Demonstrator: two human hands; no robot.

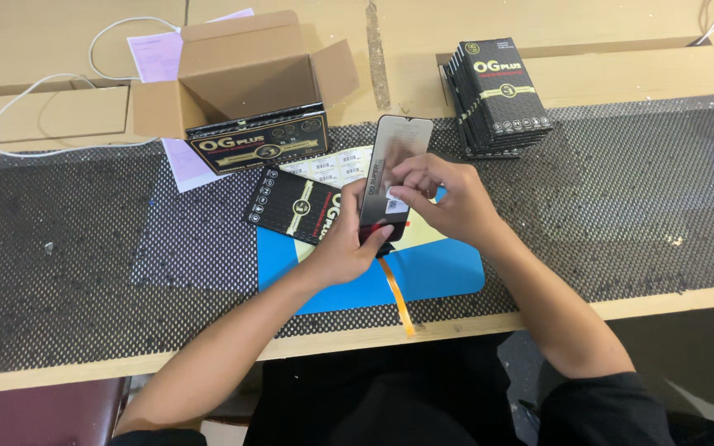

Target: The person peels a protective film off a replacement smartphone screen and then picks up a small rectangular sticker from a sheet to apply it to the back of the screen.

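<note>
The left hand (342, 244) gripped the lower end of a phone screen panel (397, 157), tilted up off the bench, thumb across its bottom edge. The right hand (440, 196) came in from the side, its fingertips (397, 183) pinched on a small white label (396, 204) lying on the panel's face — whether the label was being pressed down or lifted could not be told. An orange flex ribbon (398, 299) trailed from under the panel toward the bench edge.

Just beneath lay a blue mat (444, 272), with a sheet of white stickers (328, 168) and a flat black packet (292, 205) beside it on the dark mesh liner (621, 190). Further out stood an open cardboard box (241, 70) with a black packet leaning at its mouth, and a stack of black packets (497, 95) to the right.

The likely trouble was the ribbon — dangling loose, it could snag or crease if the panel were turned sharply. A hard pinch could also flex the thin panel.
</note>
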